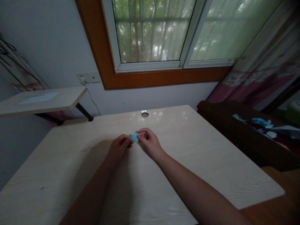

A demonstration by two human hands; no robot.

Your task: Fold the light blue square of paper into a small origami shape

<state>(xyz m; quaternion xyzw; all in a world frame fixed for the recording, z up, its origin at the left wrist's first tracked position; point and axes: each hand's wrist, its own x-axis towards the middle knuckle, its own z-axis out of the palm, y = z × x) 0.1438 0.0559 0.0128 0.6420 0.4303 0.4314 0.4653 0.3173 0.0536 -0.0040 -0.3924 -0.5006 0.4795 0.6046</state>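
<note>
A small light-blue piece that looks like paper (134,137) is held just above the table, between my two hands. My right hand (151,143) pinches its right side between thumb and fingers, the other fingers curled. At its left edge, the fingertips of my left hand (120,147) are closed and meet the piece. Whether the piece is folded is too small to make out. Both forearms reach in from the bottom of the view over the pale wood-grain table (187,156).
Behind my hands the table has a round cable hole (145,115). A raised shelf (42,100) on black legs stands at the left. Beyond are a wall socket (87,77) and a window (154,34). Dark brown furniture (234,131) with piled items lies right of the table.
</note>
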